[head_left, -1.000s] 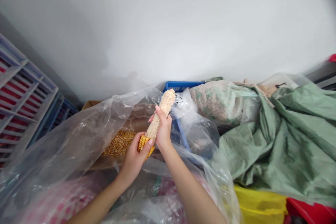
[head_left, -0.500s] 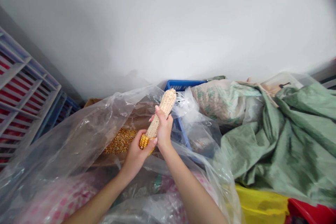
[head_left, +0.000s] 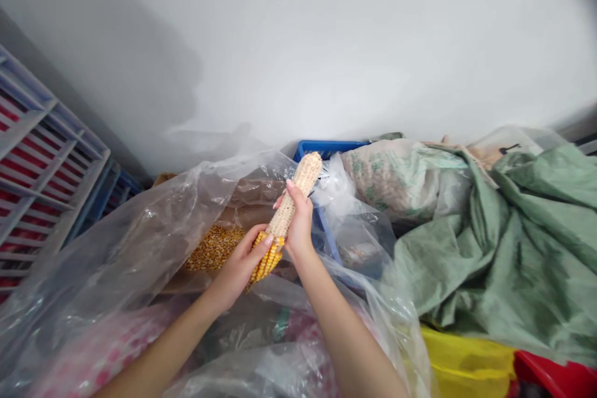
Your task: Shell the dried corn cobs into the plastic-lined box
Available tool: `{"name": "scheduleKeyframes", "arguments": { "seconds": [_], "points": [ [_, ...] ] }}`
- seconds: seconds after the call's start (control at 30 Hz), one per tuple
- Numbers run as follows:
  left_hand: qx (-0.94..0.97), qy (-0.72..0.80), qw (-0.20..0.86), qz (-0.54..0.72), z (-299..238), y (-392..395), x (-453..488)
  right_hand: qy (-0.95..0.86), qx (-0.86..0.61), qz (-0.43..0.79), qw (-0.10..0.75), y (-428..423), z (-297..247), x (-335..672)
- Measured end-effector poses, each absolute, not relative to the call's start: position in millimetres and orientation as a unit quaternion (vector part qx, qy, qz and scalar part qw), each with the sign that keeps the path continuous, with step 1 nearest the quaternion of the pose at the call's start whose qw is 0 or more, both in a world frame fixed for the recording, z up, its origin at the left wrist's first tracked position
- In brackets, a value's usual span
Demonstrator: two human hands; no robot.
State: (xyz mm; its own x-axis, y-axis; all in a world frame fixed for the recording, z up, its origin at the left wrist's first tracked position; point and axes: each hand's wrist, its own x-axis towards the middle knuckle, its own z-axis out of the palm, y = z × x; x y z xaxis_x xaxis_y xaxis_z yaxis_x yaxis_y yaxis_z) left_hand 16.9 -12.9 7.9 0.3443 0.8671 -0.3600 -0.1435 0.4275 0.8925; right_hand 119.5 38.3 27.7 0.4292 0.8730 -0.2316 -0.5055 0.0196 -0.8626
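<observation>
Both hands hold one ear of corn (head_left: 283, 216), tilted with its bare end up and to the right. Its upper part is stripped to the pale cob, while yellow kernels still cover the lower end. My left hand (head_left: 242, 261) is closed round the kernel-covered end, its thumb lying on the kernels. Higher up, my right hand (head_left: 297, 221) wraps the bare cob, with the thumb along its side. Loose corn kernels (head_left: 214, 247) lie in a heap in a clear plastic bag (head_left: 186, 193), to the left of and below my hands.
A blue plastic basket (head_left: 326, 148) stands by the white wall behind the corn. To the right are a filled printed bag (head_left: 392, 174), green cloth (head_left: 504, 261), a yellow bag (head_left: 466, 360) and a red container (head_left: 555, 376). A slatted crate (head_left: 46, 168) rises at the left.
The ear has shifted slightly up and right. My left thumb has moved up off the lower end, so more of the yellow kernels show. My right hand keeps its grip.
</observation>
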Motion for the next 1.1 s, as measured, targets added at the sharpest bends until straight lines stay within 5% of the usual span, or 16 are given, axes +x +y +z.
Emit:
{"name": "scheduleKeyframes", "arguments": {
  "seconds": [1.1],
  "points": [
    [0.274, 0.383, 0.832, 0.293, 17.4, -3.0, 5.7, -0.152, -0.467, 0.533, 0.689, 45.9, 16.5, 127.4]
  ]
}}
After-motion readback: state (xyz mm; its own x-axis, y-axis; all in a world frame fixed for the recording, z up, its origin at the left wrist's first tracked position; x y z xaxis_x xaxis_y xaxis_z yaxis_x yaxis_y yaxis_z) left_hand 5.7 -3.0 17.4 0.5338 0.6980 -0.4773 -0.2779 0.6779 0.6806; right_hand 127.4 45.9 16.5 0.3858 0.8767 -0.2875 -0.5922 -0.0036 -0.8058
